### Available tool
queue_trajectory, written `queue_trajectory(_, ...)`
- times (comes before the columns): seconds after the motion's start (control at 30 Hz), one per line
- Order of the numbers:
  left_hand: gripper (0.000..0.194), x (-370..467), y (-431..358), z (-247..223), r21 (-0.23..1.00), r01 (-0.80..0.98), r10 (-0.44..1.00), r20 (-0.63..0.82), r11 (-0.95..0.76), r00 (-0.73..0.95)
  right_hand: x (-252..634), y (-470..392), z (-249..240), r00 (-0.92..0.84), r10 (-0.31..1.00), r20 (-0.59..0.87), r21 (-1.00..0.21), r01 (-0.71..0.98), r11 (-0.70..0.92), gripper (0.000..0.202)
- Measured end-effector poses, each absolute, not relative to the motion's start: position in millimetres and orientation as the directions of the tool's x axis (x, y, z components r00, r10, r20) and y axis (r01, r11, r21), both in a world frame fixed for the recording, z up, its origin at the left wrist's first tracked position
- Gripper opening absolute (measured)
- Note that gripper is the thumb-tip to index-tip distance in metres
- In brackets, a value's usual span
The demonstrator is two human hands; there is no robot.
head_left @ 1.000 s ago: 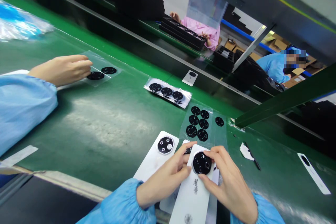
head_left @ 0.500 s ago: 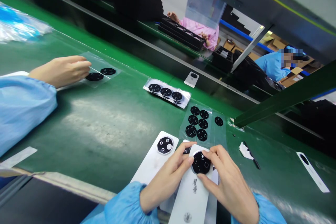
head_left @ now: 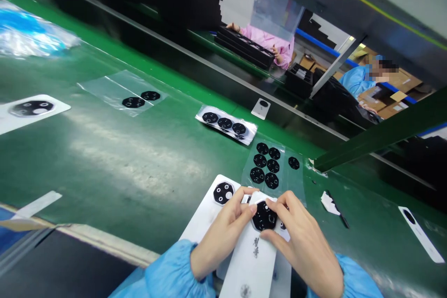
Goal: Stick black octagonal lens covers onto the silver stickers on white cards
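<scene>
Between left hand (head_left: 221, 233) gripping its edge and right hand (head_left: 303, 240) pinching its black octagon (head_left: 264, 216): 1 white panel (head_left: 248, 263).

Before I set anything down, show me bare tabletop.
Widest: green tabletop between leftmost panel, tape strip and left hand. Smaller: between black tool and rightmost panel. Crowded: from left hand to right hand, where white panels cluster.

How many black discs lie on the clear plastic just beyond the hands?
7: three left-column discs, three right-column discs, one lone disc farther right. The right hand could hide more.
</scene>
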State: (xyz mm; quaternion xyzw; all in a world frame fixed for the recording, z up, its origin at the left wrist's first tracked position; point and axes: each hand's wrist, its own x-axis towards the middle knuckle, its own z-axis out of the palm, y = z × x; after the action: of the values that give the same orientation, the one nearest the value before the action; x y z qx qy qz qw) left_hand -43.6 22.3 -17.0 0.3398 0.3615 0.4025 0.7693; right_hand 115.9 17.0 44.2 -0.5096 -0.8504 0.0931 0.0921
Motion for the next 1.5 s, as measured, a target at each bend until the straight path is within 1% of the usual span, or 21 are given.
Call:
queue_trajectory(0.1, 0.043, -49.2, 24.3, -15.7, 0.810, -0.393, 0.877, -0.281, 0.435, 0.390, 111.8, 20.4, 39.8, -0.462, 0.880, 0.111, -0.259, 0.841, 0.474, 0.043)
queue_trajectory(0.23, 0.042, -58.6, 28.1, -15.5, 0.812, -0.432, 0.906, -0.261, 0.392, 0.332, 102.2, 25.4, 33.3, -0.449, 0.868, 0.214, -0.262, 0.829, 0.494, 0.034)
queue_trajectory(0.37, 0.041, -67.7, 33.8, -15.7, 0.815, -0.459, 0.926, -0.235, 0.353, 0.294, 96.0, 28.7, 27.6, -0.449, 0.818, 0.360, -0.252, 0.798, 0.548, 0.037)
queue_trajectory(0.43, 0.042, -71.0, 37.0, -15.4, 0.807, -0.472, 0.927, -0.244, 0.356, 0.284, 96.4, 29.3, 24.3, -0.459, 0.794, 0.398, -0.267, 0.770, 0.579, 0.039)
queue_trajectory(0.67, 0.043, -75.3, 41.2, -13.6, 0.804, -0.473, 0.930, -0.269, 0.360, 0.249, 100.1, 28.2, 13.5, -0.452, 0.794, 0.406, -0.308, 0.750, 0.585, 0.043)
queue_trajectory(0.83, 0.047, -75.8, 41.0, -9.4, 0.802, -0.467, 0.924, -0.274, 0.373, 0.267, 99.3, 28.3, 13.5, -0.458, 0.789, 0.410, -0.270, 0.765, 0.585, 0.043)
queue_trajectory(0.97, 0.054, -75.4, 42.3, -7.5, 0.784, -0.490, 0.920, -0.271, 0.381, 0.282, 96.8, 29.3, 14.5, -0.460, 0.749, 0.477, -0.231, 0.757, 0.612, 0.040)
queue_trajectory(1.07, 0.054, -74.9, 41.8, -9.2, 0.779, -0.501, 0.922, -0.262, 0.377, 0.287, 95.3, 30.1, 14.1, -0.460, 0.725, 0.512, -0.213, 0.750, 0.626, 0.037)
queue_trajectory(1.3, 0.053, -75.2, 41.1, -11.6, 0.785, -0.499, 0.925, -0.251, 0.367, 0.286, 96.6, 28.6, 12.9, -0.466, 0.717, 0.518, -0.207, 0.746, 0.633, 0.038)
queue_trajectory(1.5, 0.052, -76.0, 40.5, -11.7, 0.798, -0.489, 0.930, -0.238, 0.352, 0.281, 96.8, 27.4, 12.5, -0.458, 0.725, 0.514, -0.229, 0.742, 0.630, 0.040)
